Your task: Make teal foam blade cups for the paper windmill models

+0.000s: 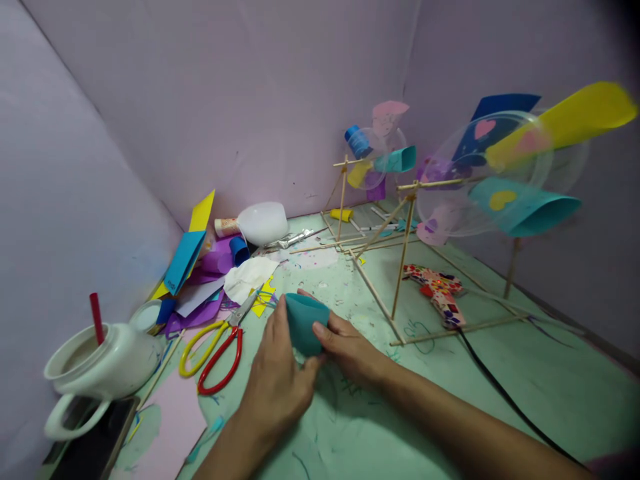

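Note:
Between my two hands is a teal piece of craft paper, curled into a tube with its opening facing up. My left hand grips its left side, fingers behind and thumb low at the front. On the right side, my right hand pinches the edge, thumb on the front face. Just left of my left hand lie scissors with one yellow and one red handle, blades partly apart. To the right stands a stick frame carrying a clear plastic wheel with coloured paper cups, including a teal one.
A patterned glue gun with a black cord lies inside the stick frame. A second, smaller wheel stands behind. On the left are a white pot, a dark phone-like slab, paper scraps and a white bottle.

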{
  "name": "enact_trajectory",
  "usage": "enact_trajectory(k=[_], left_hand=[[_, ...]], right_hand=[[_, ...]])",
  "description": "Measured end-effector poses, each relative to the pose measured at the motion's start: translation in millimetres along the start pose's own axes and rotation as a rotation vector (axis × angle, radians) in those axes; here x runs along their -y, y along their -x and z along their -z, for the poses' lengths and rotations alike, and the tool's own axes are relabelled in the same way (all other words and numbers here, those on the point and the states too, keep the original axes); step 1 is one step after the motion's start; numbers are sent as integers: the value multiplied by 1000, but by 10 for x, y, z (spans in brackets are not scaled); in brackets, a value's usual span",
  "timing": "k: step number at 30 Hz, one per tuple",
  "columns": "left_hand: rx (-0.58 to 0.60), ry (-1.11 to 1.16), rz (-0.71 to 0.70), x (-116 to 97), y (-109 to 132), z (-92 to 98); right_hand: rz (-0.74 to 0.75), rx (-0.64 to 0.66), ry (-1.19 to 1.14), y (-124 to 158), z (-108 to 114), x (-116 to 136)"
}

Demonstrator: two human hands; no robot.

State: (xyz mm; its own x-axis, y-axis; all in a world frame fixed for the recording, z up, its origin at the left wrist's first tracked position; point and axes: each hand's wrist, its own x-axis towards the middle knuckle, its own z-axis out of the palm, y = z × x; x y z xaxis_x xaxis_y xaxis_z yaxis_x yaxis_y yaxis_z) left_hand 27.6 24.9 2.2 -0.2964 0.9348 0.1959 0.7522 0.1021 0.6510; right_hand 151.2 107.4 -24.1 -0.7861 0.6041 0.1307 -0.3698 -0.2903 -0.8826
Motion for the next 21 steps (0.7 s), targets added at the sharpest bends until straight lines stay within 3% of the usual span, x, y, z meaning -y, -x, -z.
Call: enact_trajectory(k=[4,6,9,16,19,21], left_hand=[[1,146,-15,11,20,-90],[5,166,-83,58,-1,-49],[22,178,-118,99,-19,-24],[8,345,22,45,23,-81],[-95,376,132,93,13,-73],[-200,387,171,147,4,-71]], right_hand=[[16,178,63,34,12,74],[30,176,165,26,54,131],[43,85,367,-3,107,191],[91,-87,552,12,65,283],[92,-164,534,38,49,411],[77,-295,512,-17,37,535]])
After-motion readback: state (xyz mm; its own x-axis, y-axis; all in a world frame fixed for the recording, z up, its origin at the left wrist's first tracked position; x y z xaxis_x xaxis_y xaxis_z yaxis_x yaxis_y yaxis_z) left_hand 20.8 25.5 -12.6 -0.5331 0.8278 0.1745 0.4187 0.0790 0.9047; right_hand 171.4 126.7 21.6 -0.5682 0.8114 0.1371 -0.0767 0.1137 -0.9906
